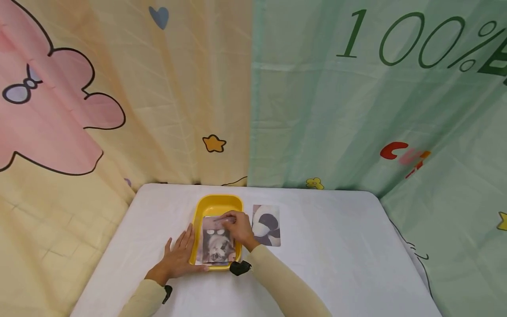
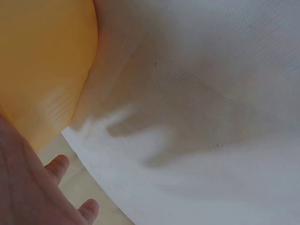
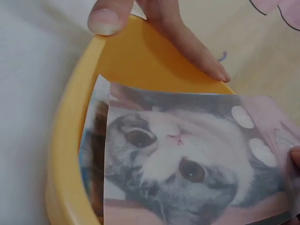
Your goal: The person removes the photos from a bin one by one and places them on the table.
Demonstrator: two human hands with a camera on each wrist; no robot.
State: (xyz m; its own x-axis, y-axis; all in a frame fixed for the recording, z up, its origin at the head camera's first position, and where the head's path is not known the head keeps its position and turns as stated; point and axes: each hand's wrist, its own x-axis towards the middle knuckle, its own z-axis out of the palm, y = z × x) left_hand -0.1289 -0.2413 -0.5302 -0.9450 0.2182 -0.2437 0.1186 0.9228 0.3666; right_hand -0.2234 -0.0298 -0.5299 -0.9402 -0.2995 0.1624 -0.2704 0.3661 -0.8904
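Observation:
A yellow plastic tray (image 1: 220, 199) stands on the white table, with a stack of photo cards inside. The top one is a cat photo card (image 3: 173, 154); another card's edge (image 3: 93, 154) peeks out beneath it. With fingertips on its far end, my right hand (image 1: 240, 228) pinches the cat card. My left hand (image 1: 179, 259) steadies the tray from the left, its fingers spread and fairly straight along the side and its thumb at the near rim. To the right of the tray, a panda photo card (image 1: 266, 225) lies flat on the table.
The table (image 1: 328, 255) has a white cover. Printed curtains (image 1: 178, 110) hang behind it and along both sides. A dark band (image 1: 240, 267) sits on the right wrist, another dark item (image 1: 168, 294) on the left.

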